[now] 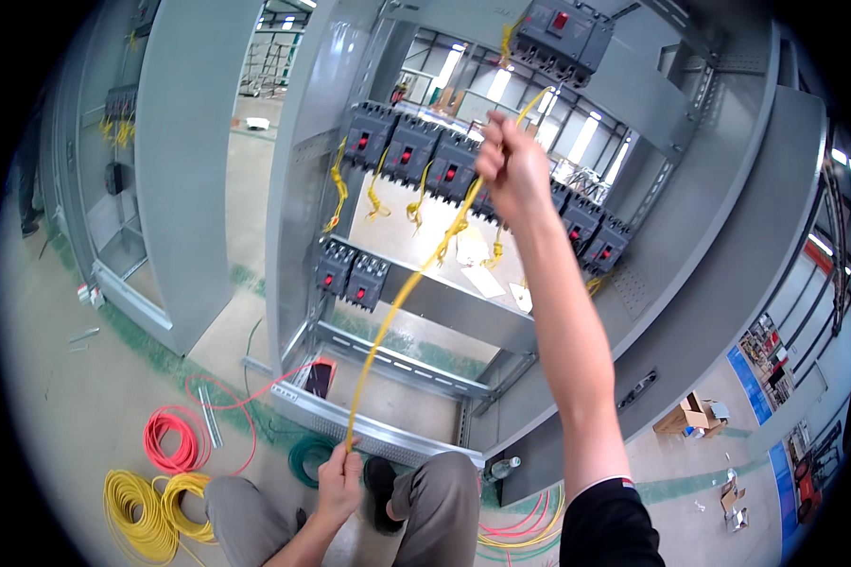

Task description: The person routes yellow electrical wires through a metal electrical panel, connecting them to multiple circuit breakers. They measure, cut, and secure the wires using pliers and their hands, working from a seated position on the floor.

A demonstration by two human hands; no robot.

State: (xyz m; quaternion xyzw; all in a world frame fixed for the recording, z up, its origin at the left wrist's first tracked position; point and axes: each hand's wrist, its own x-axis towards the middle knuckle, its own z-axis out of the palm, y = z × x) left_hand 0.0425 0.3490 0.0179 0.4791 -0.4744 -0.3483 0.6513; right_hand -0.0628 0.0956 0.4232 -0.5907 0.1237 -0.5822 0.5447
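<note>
A long yellow wire (404,290) runs slantwise up across the front of a grey metal cabinet frame (298,161). Its lower part is pinched in my left hand (338,484), low down between my knees. My right hand (515,172) is raised, its fingers curled around the wire's upper stretch, and the wire's end sticks up past them. Behind it is a row of dark circuit breakers (406,151) with red switches, several with short yellow wires hanging from them. Two smaller breakers (350,274) sit below, and a large breaker (563,40) is mounted above.
On the floor at left lie coils of yellow wire (140,515) and red wire (175,439). A green coil (312,460) rests by the cabinet's base, near a red and black device (321,377). More wires (529,529), a bottle (503,468) and a cardboard box (683,416) are at right.
</note>
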